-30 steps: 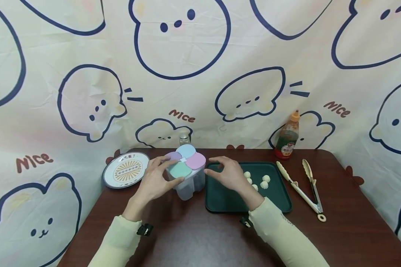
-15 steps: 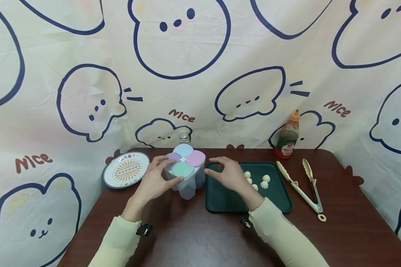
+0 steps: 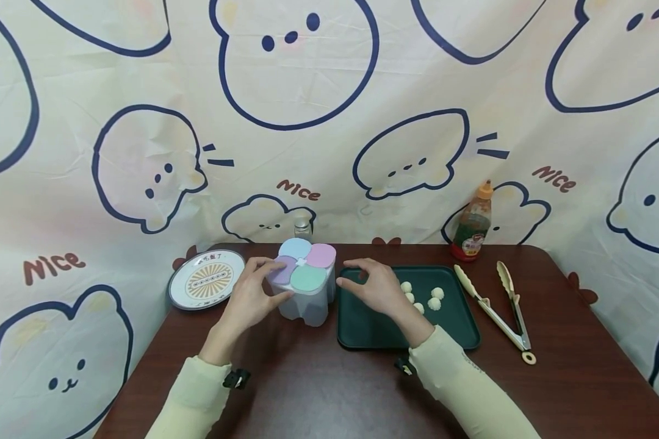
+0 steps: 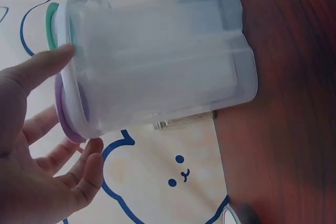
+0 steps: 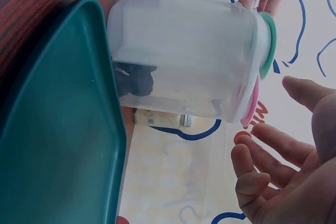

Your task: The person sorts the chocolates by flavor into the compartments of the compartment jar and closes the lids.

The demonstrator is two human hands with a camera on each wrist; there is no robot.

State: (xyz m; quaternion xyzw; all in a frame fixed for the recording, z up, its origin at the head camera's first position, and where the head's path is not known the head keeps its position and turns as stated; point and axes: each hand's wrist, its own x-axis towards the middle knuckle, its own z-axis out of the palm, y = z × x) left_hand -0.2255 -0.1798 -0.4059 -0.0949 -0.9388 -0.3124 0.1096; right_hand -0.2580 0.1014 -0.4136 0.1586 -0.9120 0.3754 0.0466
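The dark table [image 3: 307, 390] carries everything, with the green tray [image 3: 373, 332] on its middle right, just beside the clear plastic container [image 3: 307, 305]. The container appears to stand upright on the table, left of the tray, its lid closed and one dark item showing through its wall in the right wrist view. The left hand [image 3: 251, 294] grips it by the top: thumb at the lid's rim near the green flap [image 3: 309, 278], fingers around the purple flap [image 3: 282, 269]. The right hand [image 3: 378, 289] is curved and holds nothing, apart from the container. The step in hand looks like steadying the container by its lid; to do it well, the grip should be light, on the rim rather than the flaps, with the base flat and clear of the tray's edge. The right hand would best brace the opposite side at the same height. The far jar [image 3: 302, 228], right behind, leaves little room for pushing away. The small white balls [image 3: 434, 303] on the tray could roll if knocked.
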